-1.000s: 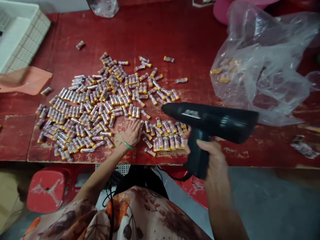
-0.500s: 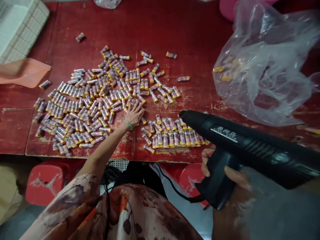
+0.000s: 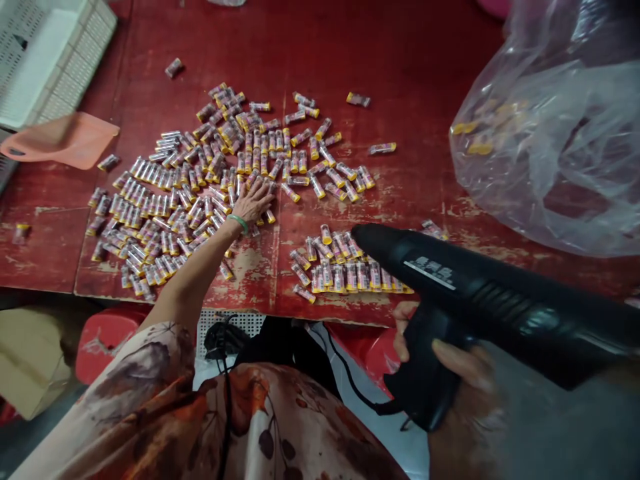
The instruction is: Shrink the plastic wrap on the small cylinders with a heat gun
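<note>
My right hand (image 3: 460, 363) is wrapped round the handle of a black heat gun (image 3: 480, 293). Its nozzle points left, over the right end of a neat cluster of small yellow-ended tubes (image 3: 350, 275) near the table's front edge. My left hand (image 3: 254, 200), with a green bangle at the wrist, lies with fingers spread on the right part of a large spread of similar tubes (image 3: 165, 175). They look wrapped in clear film with a pinkish print. Whatever is under the palm is hidden.
A clear plastic bag (image 3: 555, 160) with yellow-ended pieces inside lies at the right. An orange scoop-like sheet (image 3: 80, 141) and a white basket (image 3: 75, 60) are at the upper left. Red stools (image 3: 107, 340) and a cardboard box (image 3: 37, 357) stand below the table edge (image 3: 250, 308).
My left hand has moved left and away from me over the tubes. The camera view has shifted slightly. The heat gun stays in my right hand over the cluster.
</note>
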The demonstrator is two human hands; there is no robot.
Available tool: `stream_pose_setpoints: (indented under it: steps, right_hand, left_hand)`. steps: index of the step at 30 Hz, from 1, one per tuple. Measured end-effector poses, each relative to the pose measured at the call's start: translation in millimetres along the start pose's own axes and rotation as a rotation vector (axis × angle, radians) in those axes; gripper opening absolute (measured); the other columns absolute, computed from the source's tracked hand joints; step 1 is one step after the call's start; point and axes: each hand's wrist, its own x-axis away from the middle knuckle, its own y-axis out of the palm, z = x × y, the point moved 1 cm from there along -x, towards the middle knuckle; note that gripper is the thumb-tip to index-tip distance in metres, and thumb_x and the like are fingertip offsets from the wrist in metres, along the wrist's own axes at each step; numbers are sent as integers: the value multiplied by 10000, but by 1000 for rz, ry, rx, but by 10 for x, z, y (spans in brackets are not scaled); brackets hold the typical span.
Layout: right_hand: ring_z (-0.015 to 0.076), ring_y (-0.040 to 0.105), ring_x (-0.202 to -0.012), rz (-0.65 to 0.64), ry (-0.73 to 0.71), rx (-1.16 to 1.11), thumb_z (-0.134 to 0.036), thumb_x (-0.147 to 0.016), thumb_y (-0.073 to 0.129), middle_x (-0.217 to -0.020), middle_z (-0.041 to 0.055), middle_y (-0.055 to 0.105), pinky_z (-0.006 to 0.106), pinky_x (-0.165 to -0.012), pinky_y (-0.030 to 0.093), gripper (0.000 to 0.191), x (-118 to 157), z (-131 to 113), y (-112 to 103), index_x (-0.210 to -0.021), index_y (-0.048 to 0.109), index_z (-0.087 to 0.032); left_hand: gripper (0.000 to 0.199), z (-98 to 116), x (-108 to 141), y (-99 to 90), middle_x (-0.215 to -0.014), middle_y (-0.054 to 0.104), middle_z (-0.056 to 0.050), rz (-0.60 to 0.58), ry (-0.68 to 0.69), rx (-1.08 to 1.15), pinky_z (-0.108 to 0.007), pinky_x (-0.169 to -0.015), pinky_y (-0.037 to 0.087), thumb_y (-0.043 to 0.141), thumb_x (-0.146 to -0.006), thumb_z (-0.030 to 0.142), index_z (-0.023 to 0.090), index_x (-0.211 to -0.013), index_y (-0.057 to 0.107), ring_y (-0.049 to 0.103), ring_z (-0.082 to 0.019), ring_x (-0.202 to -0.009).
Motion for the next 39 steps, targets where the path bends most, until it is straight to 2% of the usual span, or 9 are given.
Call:
stream_pose_setpoints:
  steps: [4,8,13,19,23,26,30,33,39]
  right_hand:
    - [175,577,-522,-164,98,7,-363,-679,769,-718,35,664,252,-375,429,272,-158,143,390,-911,728,-227]
    - [155,528,-443,-293,77,66,-403,-703,732,-590,19,631,242,-356,416,321,-618,75,660,-926,725,-173]
    - [139,564,-511,-153,-100,40,-361,-629,742,-618,25,641,223,-435,433,305,-1201,-297,592,-822,728,-126]
    - [125,578,-565,-178,-39,-5,-339,-610,745,-726,34,674,227,-502,430,301,-1417,-343,538,-811,732,-115]
    - [123,556,-553,-95,-54,-47,-331,-611,741,-749,34,673,234,-471,417,288,-1348,-270,400,-811,730,-124]
    - [138,560,-562,-34,-91,-79,-311,-625,740,-808,57,686,259,-473,440,296,-1089,-248,215,-854,744,-123]
    - [153,586,-625,80,-146,-127,-268,-595,762,-876,68,676,247,-463,457,303,-639,-193,45,-869,754,-137]
    - [169,592,-674,124,-142,-145,-272,-573,769,-922,73,674,239,-443,461,339,-435,-113,-16,-896,745,-171]
    - [160,586,-626,95,-127,-138,-297,-542,791,-909,77,681,241,-435,465,332,-345,29,-101,-844,731,-176]
  left_hand:
    - [442,-16,247,-17,-1520,479,-155,87,9,28,-547,-1221,241,358,-998,289,155,-1370,555,338,-271,-1484]
    - [449,217,559,104,-1384,588,-190,226,-43,81,-498,-1166,386,316,-1004,297,113,-1330,565,491,-262,-1376]
    - [380,861,858,370,-1346,617,-175,239,64,206,-495,-1156,425,376,-1007,299,152,-1288,585,502,-248,-1370]
    - [369,1490,1080,717,-1343,621,-166,240,77,292,-535,-1173,402,383,-1021,288,154,-1319,556,500,-253,-1375]
    - [440,1527,1118,833,-1402,569,-198,204,-11,276,-576,-1174,380,426,-1010,378,133,-1365,516,445,-305,-1414]
    - [488,1594,1085,800,-1412,556,-202,187,-57,275,-565,-1182,366,389,-1018,415,122,-1395,487,434,-310,-1421]
    - [647,1928,909,723,-1572,363,-225,158,64,277,-568,-1234,247,420,-994,508,113,-1504,377,277,-328,-1507]
    - [590,2122,738,737,-1639,249,-182,84,82,207,-625,-1222,191,424,-999,495,206,-1513,408,217,-350,-1526]
    - [484,1862,730,786,-1615,326,-157,65,-122,16,-626,-1228,171,403,-1018,358,211,-1474,477,224,-322,-1528]
